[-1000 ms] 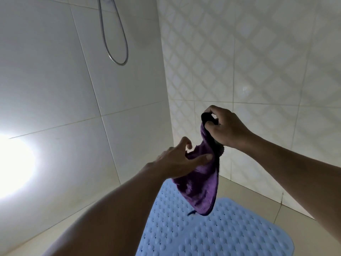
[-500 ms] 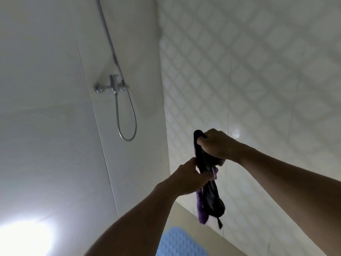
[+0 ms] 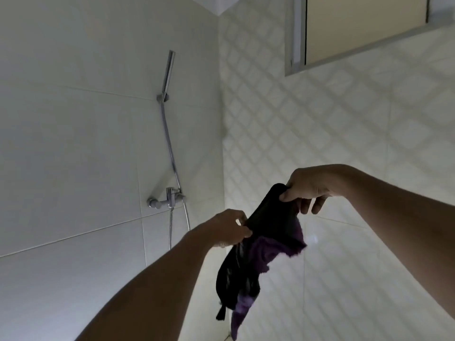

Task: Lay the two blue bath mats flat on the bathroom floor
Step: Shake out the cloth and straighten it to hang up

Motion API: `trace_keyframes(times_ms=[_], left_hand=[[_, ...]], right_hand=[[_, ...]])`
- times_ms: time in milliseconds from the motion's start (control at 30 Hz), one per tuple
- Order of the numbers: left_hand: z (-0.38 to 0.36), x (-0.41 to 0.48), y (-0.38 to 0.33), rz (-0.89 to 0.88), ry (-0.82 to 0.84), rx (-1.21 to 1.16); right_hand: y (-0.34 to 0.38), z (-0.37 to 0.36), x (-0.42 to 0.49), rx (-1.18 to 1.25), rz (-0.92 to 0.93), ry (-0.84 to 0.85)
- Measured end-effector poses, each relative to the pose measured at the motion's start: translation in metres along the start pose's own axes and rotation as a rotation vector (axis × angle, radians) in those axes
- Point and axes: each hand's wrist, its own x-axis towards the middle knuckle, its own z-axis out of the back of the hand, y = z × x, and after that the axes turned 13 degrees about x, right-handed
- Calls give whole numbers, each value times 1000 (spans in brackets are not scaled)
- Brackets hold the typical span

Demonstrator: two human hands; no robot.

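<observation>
The view had tilted upward and lost the mat. The left hand [image 3: 230, 228] and right hand [image 3: 307, 190] each pinched a purple cloth [image 3: 273, 230], so mat-laying seemed paused.

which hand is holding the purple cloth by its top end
The right hand: it pinches the dark upper end of the purple cloth, the higher grip. The left hand holds the cloth lower down, at its side edge.

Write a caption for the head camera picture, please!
The left hand and right hand grip a purple-and-black cloth, held up beside the shower hose and tap in a tiled corner.
</observation>
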Motion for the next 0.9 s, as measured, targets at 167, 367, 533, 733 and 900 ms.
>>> trace_keyframes(times_ms=[167,367,533,733,900], left_hand=[[37,-11,-7,22,17,-23],[52,-5,-8,10,-64,-51],[58,-2,5,-87,-103,194],[63,5,5,-161,-38,176],[66,19,-2,-195,10,90]], right_hand=[[16,8,-15,49,15,-31],[14,15,-21,161,60,-110],[12,15,-20,257,61,-159],[14,20,-22,230,132,-272],[3,31,-25,179,139,-358]])
